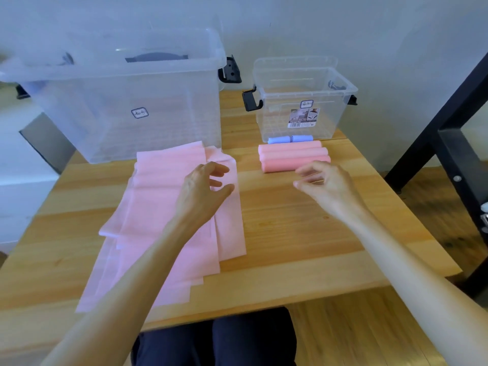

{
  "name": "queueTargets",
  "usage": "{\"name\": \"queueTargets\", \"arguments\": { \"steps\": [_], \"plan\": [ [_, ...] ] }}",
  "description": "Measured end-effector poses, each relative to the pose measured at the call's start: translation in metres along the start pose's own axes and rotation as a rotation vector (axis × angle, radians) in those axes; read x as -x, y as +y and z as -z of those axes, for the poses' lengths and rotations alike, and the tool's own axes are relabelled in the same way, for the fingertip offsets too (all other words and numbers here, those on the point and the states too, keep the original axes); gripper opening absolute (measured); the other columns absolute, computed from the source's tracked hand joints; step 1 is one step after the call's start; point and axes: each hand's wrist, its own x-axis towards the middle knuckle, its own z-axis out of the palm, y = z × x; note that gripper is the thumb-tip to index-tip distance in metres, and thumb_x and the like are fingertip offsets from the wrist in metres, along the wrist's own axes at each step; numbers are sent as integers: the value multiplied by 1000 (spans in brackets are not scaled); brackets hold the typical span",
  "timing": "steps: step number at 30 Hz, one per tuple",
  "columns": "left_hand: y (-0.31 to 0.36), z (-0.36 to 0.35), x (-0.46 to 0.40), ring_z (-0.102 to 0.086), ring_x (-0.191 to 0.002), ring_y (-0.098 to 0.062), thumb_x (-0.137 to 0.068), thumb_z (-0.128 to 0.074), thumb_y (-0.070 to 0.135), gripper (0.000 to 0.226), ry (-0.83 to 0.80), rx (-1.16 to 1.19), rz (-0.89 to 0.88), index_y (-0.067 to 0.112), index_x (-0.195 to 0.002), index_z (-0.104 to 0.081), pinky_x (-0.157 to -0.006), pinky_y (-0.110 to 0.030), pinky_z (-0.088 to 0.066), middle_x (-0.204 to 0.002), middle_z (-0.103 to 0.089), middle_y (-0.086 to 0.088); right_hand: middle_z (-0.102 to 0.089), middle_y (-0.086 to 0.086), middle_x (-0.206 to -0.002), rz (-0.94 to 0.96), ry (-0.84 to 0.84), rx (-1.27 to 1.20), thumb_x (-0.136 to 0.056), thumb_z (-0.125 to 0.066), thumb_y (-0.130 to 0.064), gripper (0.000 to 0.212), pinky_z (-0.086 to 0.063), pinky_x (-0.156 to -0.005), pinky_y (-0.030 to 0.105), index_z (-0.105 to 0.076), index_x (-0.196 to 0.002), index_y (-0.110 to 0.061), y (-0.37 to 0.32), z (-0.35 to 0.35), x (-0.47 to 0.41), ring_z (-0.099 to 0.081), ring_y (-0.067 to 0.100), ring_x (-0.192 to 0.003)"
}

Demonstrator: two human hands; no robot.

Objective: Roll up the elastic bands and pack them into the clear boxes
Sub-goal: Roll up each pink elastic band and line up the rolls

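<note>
Elastic bands (169, 217), pale pink and flat, lie in an overlapping stack on the left half of the worktop (303, 233), their far ends just in front of the large clear box (126, 101). To the right, three pink rolls (293, 157) sit side by side, with two small blue rolls (290, 139) touching the front wall of the small clear box (303, 101); none of the rolls looks to be inside a box yet.

The left hand (203, 191) hovers over the far right corner of the stack, its fingers (219, 169) spread and slightly curled, gripping nothing. The right hand (322, 180) hangs just in front of the nearest pink roll, fingers loosely curled and apart, also empty (whether a fingertip brushes the roll cannot be told).

The step in hand looks like starting another roll. To do it well, peel only the top band off the stack by its far edge, since the thin layers will likely cling and drag their neighbours. Lay it straight, fold a tight first turn, and keep both hands even so the roll doesn't cone out at one end.
</note>
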Motion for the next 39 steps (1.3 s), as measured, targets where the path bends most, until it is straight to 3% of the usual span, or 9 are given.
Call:
{"name": "queueTargets", "arguments": {
  "steps": [7,16,19,23,27,30,34,37,39],
  "plan": [
    [-33,51,39,-63,-88,-7,-87,-73,19,26,75,4,77,20,-113,-67,-64,-1,-40,-114,-65,5,-71,-3,-97,53,-133,0,-86,-73,-12,11,-42,-62,4,-75,-97,-11,-35,-51,33,-62,8,-82],
    [-89,111,108,-59,-90,6,-90,-70,18,20,177,-2,198,26,-109,-70,-71,-5,-41,-112,-64,10,-72,-13,-77,111,-262,-37,-83,-77,-17,7,-39,-64,10,-76,-76,-18,-71,-96,82,-59,-6,-67],
    [-99,115,125,-58,-86,5,-88,-72,26,23,155,-54,261,21,-110,-72,-68,-7,-40,-107,-62,9,-66,-12,-77,128,-253,38,-67,-87,-39,22,-39,-69,14,-70,-68,-26,-72,-102,98,-54,0,-78],
    [-99,116,147,-55,-89,3,-82,-76,38,28,146,-49,277,23,-105,-72,-70,-10,-38,-103,-57,11,-53,-20,-88,177,-258,351,-47,-70,-78,59,-24,-82,27,-66,-80,-29,-64,-102,113,-39,8,-93],
    [-90,113,158,-53,-91,7,-79,-79,35,14,115,-25,256,31,-89,-71,-70,-4,-36,-98,-55,17,-56,-15,-84,181,-188,175,-65,-83,-44,24,-32,-89,34,-68,-74,-27,-64,-103,121,-42,10,-93],
    [-86,111,161,-55,-91,7,-81,-78,27,8,111,-12,223,32,-79,-72,-70,-2,-36,-93,-59,16,-63,-14,-83,190,-163,85,-73,-82,-32,12,-38,-92,38,-70,-72,-29,-67,-104,124,-49,5,-93],
    [-81,110,168,-57,-94,7,-84,-72,37,4,96,17,181,37,-84,-68,-70,-6,-39,-96,-60,20,-67,-23,-85,219,-221,-37,-78,-80,-25,11,-40,-82,18,-74,-73,-33,-74,-94,131,-55,3,-91],
    [-84,106,178,-52,-104,4,-72,-64,65,39,48,-43,149,44,-104,-66,-83,-14,-40,-109,-52,28,-70,-19,-82,208,-262,-147,-81,-75,-27,5,-39,-79,8,-77,-77,-29,-76,-82,138,-59,4,-93],
    [-83,103,182,-55,-102,-1,-69,-64,63,39,48,-69,90,46,-104,-67,-86,-24,-43,-111,-54,29,-71,-17,-83,181,-295,-187,-82,-72,-29,6,-37,-79,5,-77,-79,-28,-75,-77,142,-59,2,-94]
  ]
}}
